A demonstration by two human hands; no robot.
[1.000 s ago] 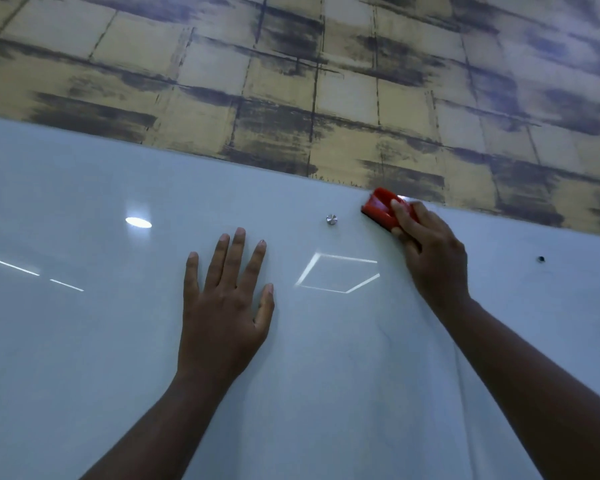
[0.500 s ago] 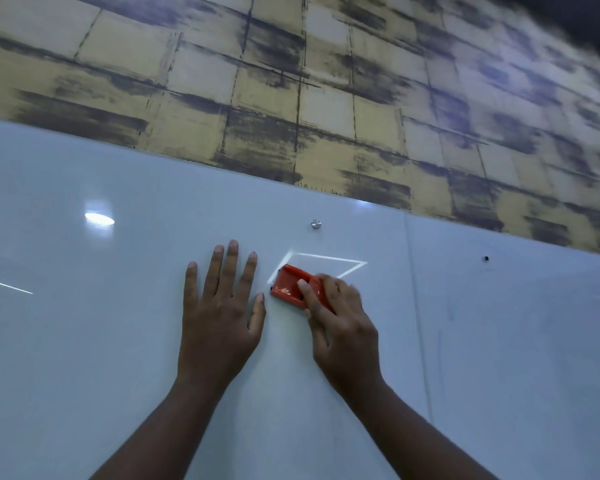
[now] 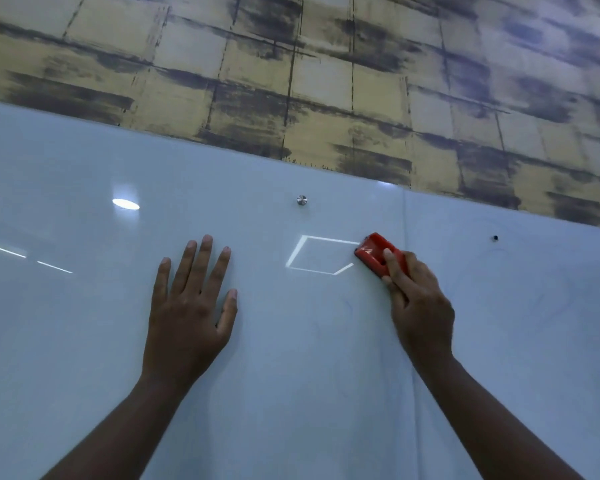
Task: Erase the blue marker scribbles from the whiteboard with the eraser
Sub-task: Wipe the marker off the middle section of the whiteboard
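Against the whiteboard [image 3: 84, 341] one eraser [image 3: 378, 255], red, is pressed flat just left of the upright seam [image 3: 405, 220] where two panels meet; the right hand [image 3: 420, 306] grips it, its fingers curled over the eraser's back and the thumb along its lower edge; no label or writing can be read on the eraser. One other hand, the left hand [image 3: 187, 313], lies flat on the board well to the left, its five fingers straight and a little spread, holding nothing. Between the two hands sits one bright four-sided reflection [image 3: 321, 254], its right corner touching the eraser. One round silver stud [image 3: 301, 200] is fixed to the board above that reflection; one small dark dot [image 3: 495, 238] shows on the right panel; whether it is a hole or a screw I cannot tell. Faint thin blue traces [image 3: 347, 308] curve on the board below the reflection and right of the seam; they spell nothing readable. Above the board's top edge runs a wall [image 3: 326, 81] of yellow blocks streaked dark; one oval light glare [image 3: 125, 204] and two thin bright streaks [image 3: 54, 267] mark the board at left.
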